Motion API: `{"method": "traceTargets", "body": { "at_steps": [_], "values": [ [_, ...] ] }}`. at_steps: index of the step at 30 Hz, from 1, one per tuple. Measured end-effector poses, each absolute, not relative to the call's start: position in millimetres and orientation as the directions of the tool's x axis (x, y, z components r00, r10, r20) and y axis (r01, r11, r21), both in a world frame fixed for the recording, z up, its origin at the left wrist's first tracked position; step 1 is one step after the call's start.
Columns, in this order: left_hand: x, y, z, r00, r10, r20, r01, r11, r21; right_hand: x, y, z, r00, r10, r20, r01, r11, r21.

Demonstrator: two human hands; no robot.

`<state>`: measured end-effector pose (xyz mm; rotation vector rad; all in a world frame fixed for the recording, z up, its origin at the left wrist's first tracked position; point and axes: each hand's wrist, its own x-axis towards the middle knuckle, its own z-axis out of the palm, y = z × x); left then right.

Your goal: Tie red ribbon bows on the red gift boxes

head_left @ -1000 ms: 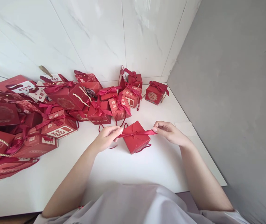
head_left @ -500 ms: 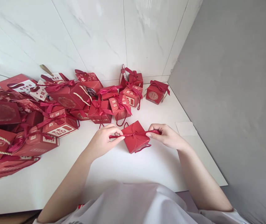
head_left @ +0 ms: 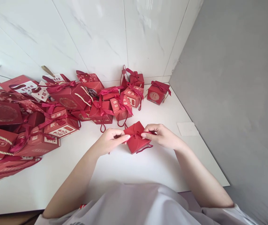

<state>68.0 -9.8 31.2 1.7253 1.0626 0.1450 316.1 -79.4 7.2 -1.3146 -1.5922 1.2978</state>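
A small red gift box [head_left: 136, 147] stands on the white table in front of me, its folded top facing up. A red ribbon [head_left: 137, 134] crosses over the top and is knotted near the middle. My left hand [head_left: 112, 140] pinches the ribbon between thumb and fingers on the left side of the knot. On the other side, my right hand [head_left: 158, 135] pinches the ribbon close to the knot. A dark red cord handle [head_left: 144, 148] shows along the box's near right edge. The ribbon's ends are mostly hidden by my fingers.
Several red gift boxes with tied bows, such as a box with cord loops [head_left: 121, 107], crowd the table's left and back. One box [head_left: 157, 93] stands apart at the back right. A pale flat square [head_left: 187, 128] lies by the right edge, beside a grey wall [head_left: 237, 93].
Both hands have moved inward along the ribbon toward the knot, so less ribbon shows between them. The box has stayed nearly in place.
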Motion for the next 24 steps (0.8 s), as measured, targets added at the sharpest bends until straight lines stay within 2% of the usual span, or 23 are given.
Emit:
{"method": "traceTargets", "body": {
  "at_steps": [3, 6, 10, 15, 19, 22, 24],
  "values": [
    [63.8, -5.0, 30.0, 0.631, 0.680, -0.374, 0.567, -0.075, 0.820, 318.4, -78.2, 3.1, -0.228, 0.973, -0.039, 0.283, 0.028, -0.959],
    [59.1, 0.2, 27.6, 0.648, 0.679, -0.346, 0.550, -0.103, 0.829, 322.0, -78.1, -0.4, -0.246, 0.966, -0.076, 0.284, -0.002, -0.959],
    [54.6, 4.9, 21.8, 0.663, 0.645, -0.380, 0.561, -0.092, 0.823, 324.9, -77.5, -4.5, -0.281, 0.950, -0.135, 0.238, -0.067, -0.969],
    [47.1, 13.6, 14.9, 0.766, 0.468, -0.440, 0.469, 0.061, 0.881, 328.6, -77.0, -6.8, -0.396, 0.899, -0.184, 0.104, -0.155, -0.982],
    [43.9, 18.6, 15.9, 0.821, 0.343, -0.457, 0.417, 0.187, 0.889, 331.4, -77.4, -9.5, -0.418, 0.883, -0.213, 0.038, -0.217, -0.975],
    [46.7, 18.5, 21.8, 0.848, 0.314, -0.427, 0.401, 0.149, 0.904, 333.4, -77.7, -10.7, -0.428, 0.882, -0.198, 0.008, -0.216, -0.976],
    [50.5, 17.4, 27.0, 0.855, 0.349, -0.385, 0.376, 0.096, 0.922, 334.6, -77.9, -10.3, -0.441, 0.877, -0.192, -0.019, -0.223, -0.975]
  ]
}}
